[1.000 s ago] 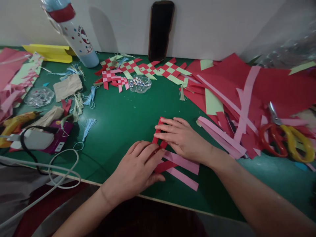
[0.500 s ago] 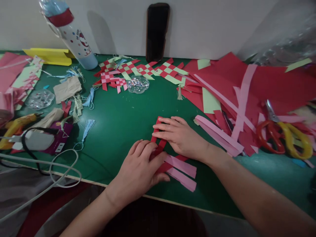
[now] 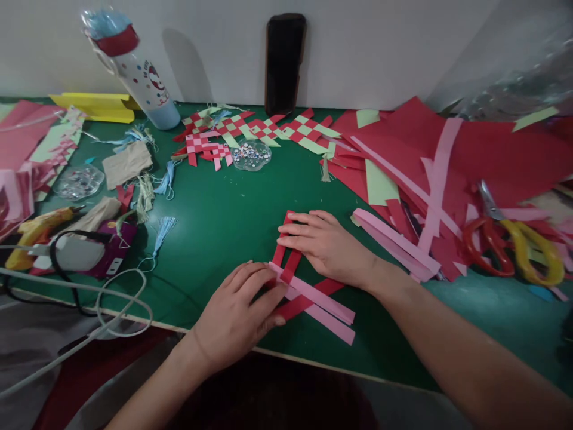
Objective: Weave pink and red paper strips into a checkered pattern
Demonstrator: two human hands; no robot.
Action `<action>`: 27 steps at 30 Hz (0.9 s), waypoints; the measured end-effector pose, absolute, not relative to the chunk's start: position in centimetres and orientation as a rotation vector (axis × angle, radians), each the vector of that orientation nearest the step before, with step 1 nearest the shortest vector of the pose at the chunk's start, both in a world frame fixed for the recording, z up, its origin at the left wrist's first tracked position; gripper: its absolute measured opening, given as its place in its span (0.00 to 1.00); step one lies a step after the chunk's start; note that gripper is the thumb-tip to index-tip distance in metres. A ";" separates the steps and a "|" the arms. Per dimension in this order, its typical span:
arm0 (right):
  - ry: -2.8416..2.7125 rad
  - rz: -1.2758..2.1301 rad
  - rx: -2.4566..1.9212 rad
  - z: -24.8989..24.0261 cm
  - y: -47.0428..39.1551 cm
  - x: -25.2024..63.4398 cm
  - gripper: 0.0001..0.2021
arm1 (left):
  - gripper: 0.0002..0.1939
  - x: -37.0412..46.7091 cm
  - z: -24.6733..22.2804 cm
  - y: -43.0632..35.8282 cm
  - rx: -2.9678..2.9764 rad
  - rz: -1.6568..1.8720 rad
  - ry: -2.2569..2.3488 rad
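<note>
Red paper strips and pink paper strips cross over and under each other on the green table, in front of me. My left hand curls around the left end of this weave, thumb and fingers gripping the strips, whose ends it hides. My right hand lies flat on the upper ends of the red strips, fingers stretched out and slightly spread. Another red strip runs slantwise across the pink ones, its right end close to my right wrist.
Checkered woven paper pieces and a dish of googly eyes lie at the back. Scissors and paper sheets cover the right. A glue gun, cables, tassels and a bottle occupy the left. A phone leans on the wall.
My left hand has drawn back a little to the left and down, uncovering the crossing of the red and pink strips. My right hand stays on the red strips.
</note>
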State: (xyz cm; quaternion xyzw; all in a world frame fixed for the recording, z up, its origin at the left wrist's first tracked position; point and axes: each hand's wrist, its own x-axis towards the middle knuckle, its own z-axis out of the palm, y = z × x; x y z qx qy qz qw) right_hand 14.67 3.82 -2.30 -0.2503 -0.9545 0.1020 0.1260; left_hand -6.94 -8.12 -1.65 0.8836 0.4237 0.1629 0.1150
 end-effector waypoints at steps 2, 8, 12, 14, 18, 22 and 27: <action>-2.740 0.243 -0.776 -1.6 3.5 14.7 0.19 | 0.18 -7.0 -1.8 -8.3 2.609 0.481 1.232; -2.614 0.163 -0.805 0.5 -1.1 16.2 0.13 | 0.21 -7.0 -2.0 -8.4 2.631 0.506 1.245; -2.541 0.194 -0.938 -0.3 -5.5 16.0 0.10 | 0.24 -7.1 -2.2 -8.3 2.636 0.517 1.237; -2.498 0.182 -1.062 -0.9 -7.1 15.2 0.15 | 0.26 -7.1 -2.2 -8.4 2.627 0.508 1.238; -2.413 0.173 -1.258 -1.7 -8.4 13.2 0.26 | 0.24 -7.2 -2.0 -8.4 2.560 0.513 1.224; -2.411 0.151 -1.314 -2.0 -8.4 12.8 0.25 | 0.25 -7.4 -1.6 -8.3 2.491 0.492 1.183; -2.332 0.162 -1.377 -2.3 -9.2 11.9 0.24 | 0.25 -7.5 -1.9 -8.2 2.515 0.480 1.204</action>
